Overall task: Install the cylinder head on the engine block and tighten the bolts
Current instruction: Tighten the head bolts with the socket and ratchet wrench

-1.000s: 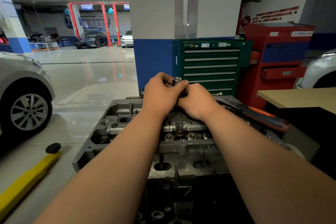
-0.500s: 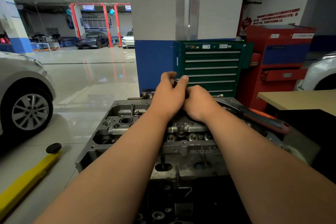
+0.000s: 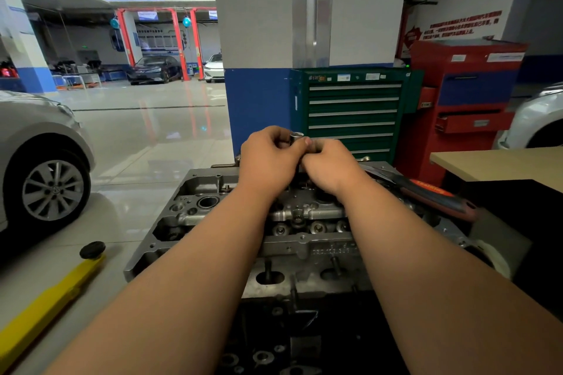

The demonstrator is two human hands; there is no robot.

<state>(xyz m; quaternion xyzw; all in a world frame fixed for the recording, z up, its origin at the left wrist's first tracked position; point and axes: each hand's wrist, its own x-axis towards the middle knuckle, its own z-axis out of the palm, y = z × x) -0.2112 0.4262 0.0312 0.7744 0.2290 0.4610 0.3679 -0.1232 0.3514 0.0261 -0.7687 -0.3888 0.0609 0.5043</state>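
**Socket up over the cylinder head, both hands in close**

Glossy workshop floor (image 3: pixel 146 137) out ahead, grey-and-blue pillar (image 3: pixel 259 24) dead centre, silver car (image 3: pixel 39 161) parked left. Green tool chest (image 3: pixel 353 113) and red cabinet (image 3: pixel 466 106) behind the work, corner of a tan table (image 3: pixel 499 161) at right.

Down to the job: cylinder head (image 3: pixel 304 246) lying flat on top of the dark engine block (image 3: pixel 304 344), right under the forearms. Heavy cast metal by the look of it, stiff, sharp-edged, probably oily; best lifted by both ends, never by the studs. Off its far right side, a long wrench (image 3: pixel 435 195) with an orange-and-black handle.

Smaller again: left hand (image 3: pixel 268 161) curled round a bright steel socket (image 3: pixel 296 135), thumb up at the rim, tool held upright above the head's far side. Right hand (image 3: pixel 332 167) bunched tight against it, knuckles up, grip hidden; cannot tell on what.

Small, smooth, easy to lose down a port, so worth a firm pinch on the barrel. Looks like seating the tool on a bolt, tightening not yet under way.
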